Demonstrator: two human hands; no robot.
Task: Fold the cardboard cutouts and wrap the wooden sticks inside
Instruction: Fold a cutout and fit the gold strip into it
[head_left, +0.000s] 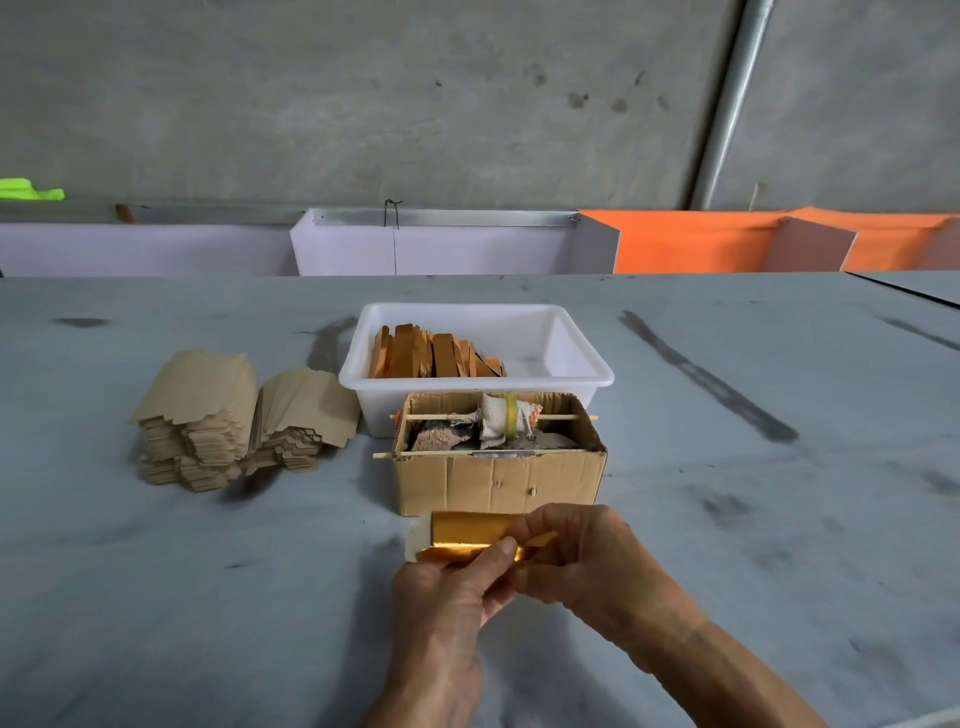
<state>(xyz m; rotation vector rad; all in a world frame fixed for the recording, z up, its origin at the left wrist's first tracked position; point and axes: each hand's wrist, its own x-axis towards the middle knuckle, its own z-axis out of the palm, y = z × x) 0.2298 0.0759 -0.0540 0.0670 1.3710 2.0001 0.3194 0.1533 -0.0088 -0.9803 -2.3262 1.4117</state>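
Folding is under way: both hands work one gold-faced cutout (470, 535) just in front of the cardboard box (498, 480), low over the grey table (208, 597). The left hand (447, 587) pinches the near edge of the piece, its thumb lying flat along the folded lip, fingers curled under it. The right hand (576, 551) curls over the piece's right end, fingertips tucked around it. Whether a stick already lies inside the fold cannot be told; the hands hide that part.

Judging from the shape, the cutout is partly rolled into a narrow sleeve, its shiny side outward and a pale flap showing at the left end. This looks like the middle of one wrap, not its start.

Behind the box sits a white tub (571, 332) holding a row of finished gold wraps (431, 356) leaning together. Left of the box lie the flat brown blanks (228, 415), fanned out in loose heaps. Two thin sticks (467, 453) lie across the open top of the box, with rags and scraps beneath them.

The next move probably calls for pressing the crease firm along its whole length and closing the loose end, keeping the sleeve tight so it does not spring open. After that the wrap would likely go into the tub.
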